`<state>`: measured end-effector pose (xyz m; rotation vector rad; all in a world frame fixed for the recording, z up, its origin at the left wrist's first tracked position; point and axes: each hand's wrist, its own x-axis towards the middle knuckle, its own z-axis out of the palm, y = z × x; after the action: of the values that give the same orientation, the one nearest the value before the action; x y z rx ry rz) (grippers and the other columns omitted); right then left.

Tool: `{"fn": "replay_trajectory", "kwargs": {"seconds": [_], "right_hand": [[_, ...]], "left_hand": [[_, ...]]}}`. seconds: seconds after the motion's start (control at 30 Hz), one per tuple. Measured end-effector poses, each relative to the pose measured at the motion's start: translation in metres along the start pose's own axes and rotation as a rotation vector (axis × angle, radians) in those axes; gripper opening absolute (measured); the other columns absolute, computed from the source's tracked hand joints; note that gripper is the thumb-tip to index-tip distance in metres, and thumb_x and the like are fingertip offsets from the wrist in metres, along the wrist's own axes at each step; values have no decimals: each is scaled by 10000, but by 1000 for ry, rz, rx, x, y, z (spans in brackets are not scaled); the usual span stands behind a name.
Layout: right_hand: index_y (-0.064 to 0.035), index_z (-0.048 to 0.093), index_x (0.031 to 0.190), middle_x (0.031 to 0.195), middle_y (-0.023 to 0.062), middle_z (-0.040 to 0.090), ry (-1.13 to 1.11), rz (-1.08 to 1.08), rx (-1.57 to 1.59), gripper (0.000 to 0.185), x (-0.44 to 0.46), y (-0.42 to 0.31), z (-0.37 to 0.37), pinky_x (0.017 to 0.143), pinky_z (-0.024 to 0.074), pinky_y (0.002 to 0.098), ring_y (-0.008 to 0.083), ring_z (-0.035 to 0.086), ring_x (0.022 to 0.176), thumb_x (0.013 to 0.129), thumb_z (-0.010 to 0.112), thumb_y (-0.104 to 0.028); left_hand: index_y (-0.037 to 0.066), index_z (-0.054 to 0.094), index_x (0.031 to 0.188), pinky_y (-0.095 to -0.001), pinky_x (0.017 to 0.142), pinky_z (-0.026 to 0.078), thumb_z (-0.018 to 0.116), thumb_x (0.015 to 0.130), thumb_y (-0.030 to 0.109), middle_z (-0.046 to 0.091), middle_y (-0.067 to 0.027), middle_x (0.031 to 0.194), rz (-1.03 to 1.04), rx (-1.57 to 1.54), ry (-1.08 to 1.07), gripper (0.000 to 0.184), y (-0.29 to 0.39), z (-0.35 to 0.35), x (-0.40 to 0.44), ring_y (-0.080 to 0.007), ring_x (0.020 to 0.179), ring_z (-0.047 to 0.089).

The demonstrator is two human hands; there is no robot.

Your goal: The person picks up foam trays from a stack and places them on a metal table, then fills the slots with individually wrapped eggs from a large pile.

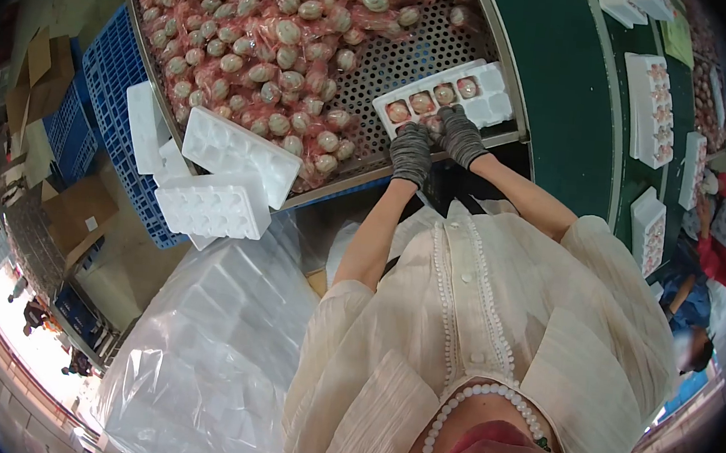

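Note:
A white foam egg tray [489,110] lies at the near right corner of a perforated metal table. Several plastic-wrapped eggs, including one wrapped egg [467,87] in the far row, sit in its left and middle cells; cells on the right are bare. My left hand [411,154], in a grey striped glove, is over the near left cells, fingers curled down and tips hidden. Beside it, my right hand [461,137], gloved alike, has its bent fingers on a near-row wrapped egg [431,123], which shows between the hands.
A heap of wrapped eggs [257,50] covers most of the metal table [406,47]. White foam trays [212,203] are stacked at its left corner, beside blue crates [127,90] and a plastic-covered pile [213,334]. Filled trays [651,110] stand on the green conveyor [562,62]; another person [721,230] is beyond.

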<state>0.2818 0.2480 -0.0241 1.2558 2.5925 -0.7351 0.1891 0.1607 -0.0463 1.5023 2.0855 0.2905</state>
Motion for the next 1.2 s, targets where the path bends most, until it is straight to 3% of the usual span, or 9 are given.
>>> {"fn": "replay_trajectory", "kwargs": {"seconds": [0.13, 0.2, 0.37, 0.47, 0.57, 0.77, 0.93, 1.03, 1.2], "right_hand": [[-41, 473, 999, 983, 214, 469, -30, 2, 6, 391, -2, -13, -9, 723, 436, 413, 348, 521, 855, 661, 599, -192], [-36, 481, 972, 977, 234, 492, -174, 73, -58, 327, 5, -24, -16, 721, 436, 409, 341, 530, 875, 692, 569, -180], [-29, 488, 903, 928, 233, 505, -113, -17, -37, 288, 19, -10, 21, 691, 442, 407, 349, 542, 811, 656, 591, -134], [-17, 486, 881, 915, 231, 506, 2, -72, 55, 283, 11, -3, 4, 681, 442, 404, 356, 542, 801, 639, 600, -111], [-25, 503, 865, 891, 226, 528, -78, -87, -130, 196, 6, -3, 11, 688, 448, 402, 338, 552, 801, 684, 534, -93], [-67, 496, 868, 871, 186, 525, -93, -115, -139, 158, 13, -7, 17, 630, 458, 404, 319, 566, 730, 722, 492, -127], [-39, 556, 798, 806, 164, 562, -227, -158, -348, 132, 23, -14, 15, 574, 479, 356, 269, 587, 721, 713, 476, -101], [-57, 569, 731, 699, 115, 565, 70, -343, -348, 107, 21, -7, 38, 515, 476, 358, 245, 584, 646, 700, 478, -103], [-48, 581, 727, 706, 123, 575, 7, -277, -334, 113, 22, -5, 24, 515, 479, 367, 250, 591, 638, 700, 483, -95]], "left_hand": [[26, 488, 1010, -385, 709, 421, 510, 668, 115, 517, -160, 839, -46, 1, -110, 354, 1, 2, 3, -289, 872, 493], [16, 483, 1035, -392, 759, 402, 503, 690, 127, 523, -170, 863, 17, -41, 29, 363, -1, 14, 2, -300, 888, 485], [-17, 473, 1055, -389, 812, 380, 474, 717, 112, 530, -186, 943, 78, -156, 311, 361, -11, 36, -14, -324, 946, 465], [-22, 483, 1050, -400, 841, 359, 464, 728, 121, 534, -183, 967, -148, -538, 244, 353, -19, 4, -21, -324, 957, 464], [-25, 493, 1054, -422, 870, 331, 433, 742, 121, 536, -203, 967, -234, -493, 277, 349, -49, -22, -26, -340, 950, 468], [22, 370, 1194, -419, 891, 329, 471, 726, 155, 398, -171, 1187, -94, 394, 252, 497, -115, -11, -6, -299, 1077, 407], [23, 375, 1191, -408, 943, 275, 455, 747, 193, 375, -170, 1219, -80, 307, 36, 482, -144, -13, 14, -328, 1120, 360], [87, 415, 1178, -404, 898, 330, 385, 816, 209, 420, -157, 1179, -133, 465, 59, 383, -146, -14, 24, -327, 1093, 386], [70, 556, 908, -377, 778, 393, 456, 741, 148, 557, -129, 942, -137, 540, -12, 210, -147, -16, 45, -269, 901, 515]]}}
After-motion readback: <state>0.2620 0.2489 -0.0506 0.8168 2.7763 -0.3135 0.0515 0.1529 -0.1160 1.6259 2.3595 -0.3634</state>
